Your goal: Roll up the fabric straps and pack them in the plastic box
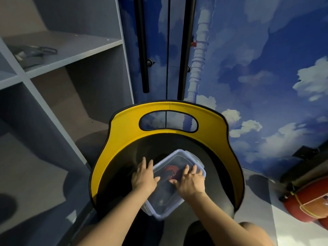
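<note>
A clear plastic box (pixel 179 158) with a pale blue rim and lid sits on the black seat of a chair. Through the lid I see a rolled red strap (pixel 171 170) and darker straps beside it. My left hand (pixel 144 177) lies flat with straight fingers on the box's left edge. My right hand (pixel 190 181) presses flat on the lid at its right side, fingers spread. Neither hand holds a strap.
The chair (pixel 124 139) has a yellow curved back with a handle slot. Grey open shelves (pixel 62 48) stand at the left. A cabinet with a blue sky print and black bar handles (pixel 143 50) is behind. Red cylinders (pixel 307 201) lie at the right.
</note>
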